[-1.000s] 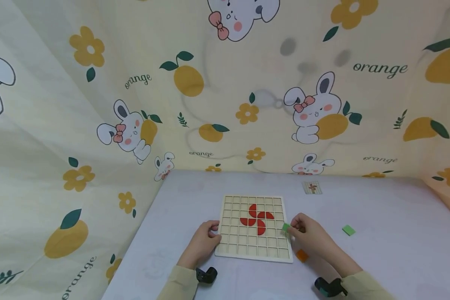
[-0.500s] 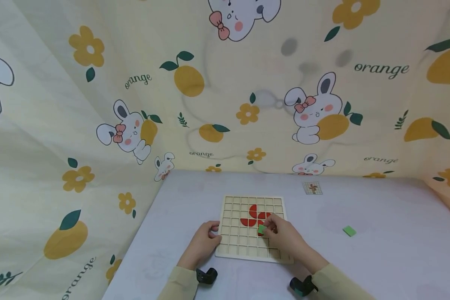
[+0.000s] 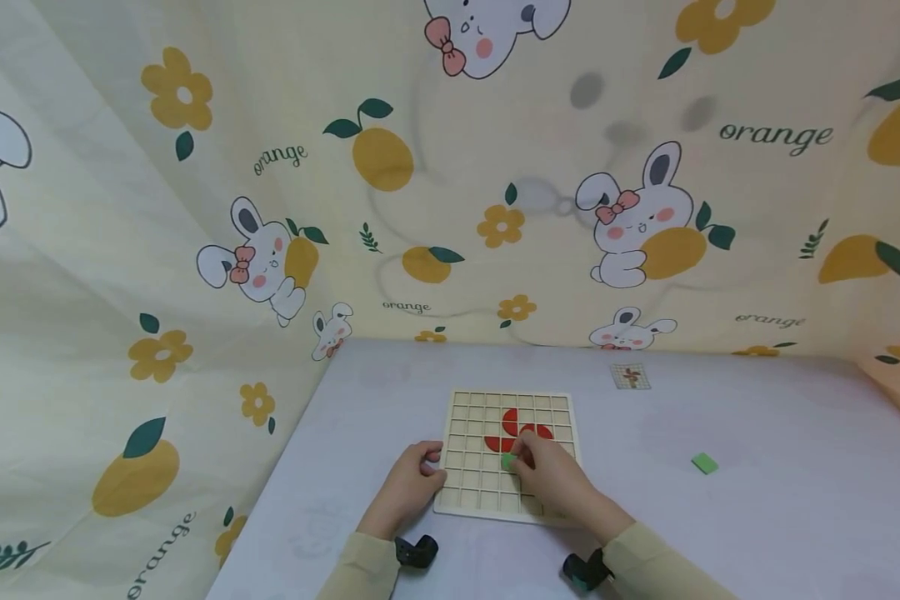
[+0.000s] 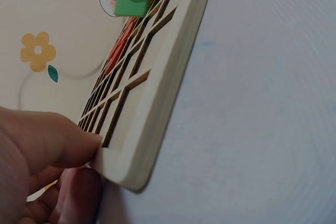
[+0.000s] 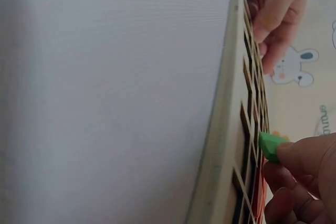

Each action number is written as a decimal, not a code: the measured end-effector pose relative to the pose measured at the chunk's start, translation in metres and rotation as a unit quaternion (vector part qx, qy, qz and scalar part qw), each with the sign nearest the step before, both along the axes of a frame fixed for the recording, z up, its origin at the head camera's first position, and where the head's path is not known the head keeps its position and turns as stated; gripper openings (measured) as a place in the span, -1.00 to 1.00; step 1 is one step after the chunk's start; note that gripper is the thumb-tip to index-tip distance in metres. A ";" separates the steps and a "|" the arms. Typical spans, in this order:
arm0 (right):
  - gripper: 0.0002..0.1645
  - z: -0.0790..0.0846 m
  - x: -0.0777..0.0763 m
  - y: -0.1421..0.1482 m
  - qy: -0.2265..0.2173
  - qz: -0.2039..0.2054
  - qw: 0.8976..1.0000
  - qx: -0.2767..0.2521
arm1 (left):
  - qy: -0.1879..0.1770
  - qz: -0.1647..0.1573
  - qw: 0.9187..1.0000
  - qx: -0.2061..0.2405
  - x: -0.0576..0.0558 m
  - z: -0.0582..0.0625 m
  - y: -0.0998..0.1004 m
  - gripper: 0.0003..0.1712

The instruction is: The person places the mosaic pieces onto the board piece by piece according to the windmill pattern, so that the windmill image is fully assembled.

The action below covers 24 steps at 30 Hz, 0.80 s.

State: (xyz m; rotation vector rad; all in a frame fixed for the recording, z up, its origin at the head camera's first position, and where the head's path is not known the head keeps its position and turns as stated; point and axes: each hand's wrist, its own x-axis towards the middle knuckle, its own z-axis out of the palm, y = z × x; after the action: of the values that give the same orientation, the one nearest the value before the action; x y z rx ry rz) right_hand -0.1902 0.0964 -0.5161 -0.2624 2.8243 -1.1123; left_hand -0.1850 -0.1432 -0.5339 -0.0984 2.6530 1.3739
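A pale square grid board (image 3: 467, 497) lies on the table, with red rounded pieces (image 3: 510, 422) set in its cells like a pinwheel. At the board's left edge, my left hand (image 3: 402, 485) holds on, thumb on the rim in the left wrist view. My right hand (image 3: 555, 481) is over the board and pinches a small green square tile (image 4: 133, 2) between thumb and fingers. The tile is just above the cells beside the red pieces. My right hand hides part of the red pattern and the board's right side.
Another green tile (image 3: 705, 463) lies on the table to the right. A small card (image 3: 631, 377) printed with a gridded picture is at the back right. A patterned cloth (image 3: 450, 167) hangs behind and at the left of the white table.
My right hand has carried the green tile leftward from the board's right edge to over its middle. An orange tile seen earlier is now out of sight. My left hand stays put.
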 end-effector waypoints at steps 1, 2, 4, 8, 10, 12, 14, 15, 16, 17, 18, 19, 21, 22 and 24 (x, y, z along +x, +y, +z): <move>-0.83 0.000 0.000 0.000 0.002 0.002 1.000 0.004 | -0.002 0.001 1.000 -0.001 0.000 0.000 0.001 -0.45; -0.83 0.000 0.000 0.000 0.004 0.003 1.000 0.008 | -0.004 0.003 1.000 -0.002 0.000 0.000 0.001 -0.45; -0.84 0.001 0.000 -0.001 0.004 0.002 1.000 0.015 | -0.004 0.004 1.000 -0.003 0.000 0.001 0.002 -0.44; -0.86 0.003 0.001 -0.002 0.006 0.002 1.000 0.024 | -0.004 0.005 1.000 -0.005 0.000 0.002 0.002 -0.45; -0.85 0.004 0.001 -0.002 0.010 0.005 1.000 0.028 | -0.004 0.005 1.000 -0.006 0.000 0.002 0.002 -0.45; -0.83 0.005 0.001 -0.002 0.017 0.007 0.999 0.032 | -0.003 0.006 1.000 -0.004 0.001 0.002 0.002 -0.45; -0.82 0.005 0.002 -0.002 0.020 0.008 0.999 0.033 | -0.003 0.005 1.000 -0.004 0.000 0.001 0.002 -0.45; -0.82 0.005 0.002 -0.002 0.018 0.008 0.999 0.034 | -0.002 0.005 1.000 -0.005 0.000 0.001 0.002 -0.45; -0.82 0.004 0.002 -0.002 0.016 0.007 0.999 0.035 | -0.001 0.004 1.000 -0.005 0.001 0.001 0.002 -0.45; -0.82 0.003 0.002 -0.002 0.016 0.009 0.999 0.036 | -0.002 0.004 1.000 -0.005 0.001 0.000 0.002 -0.45; -0.81 0.003 0.003 -0.003 0.011 0.007 0.999 0.037 | -0.003 0.005 1.000 -0.005 0.001 0.000 0.002 -0.45; -0.81 0.002 0.003 -0.003 0.007 0.006 0.999 0.036 | -0.004 0.006 1.000 -0.005 0.001 0.000 0.002 -0.45; -0.79 0.002 0.003 -0.003 0.003 0.004 0.999 0.037 | -0.005 0.007 1.000 -0.006 0.001 0.000 0.002 -0.45; -0.78 0.002 0.003 -0.004 0.001 0.004 0.999 0.037 | -0.004 0.007 1.000 -0.006 0.001 0.000 0.002 -0.45; -0.78 0.002 0.003 -0.004 -0.007 0.001 0.999 0.035 | -0.003 0.008 1.000 -0.006 0.001 0.000 0.002 -0.45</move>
State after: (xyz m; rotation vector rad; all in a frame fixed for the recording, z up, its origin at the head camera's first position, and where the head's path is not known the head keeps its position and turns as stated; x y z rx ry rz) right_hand -0.1868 0.0925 -0.5142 -0.2504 2.8437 -1.0087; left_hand -0.1839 -0.1411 -0.5342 -0.1245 2.6603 1.3607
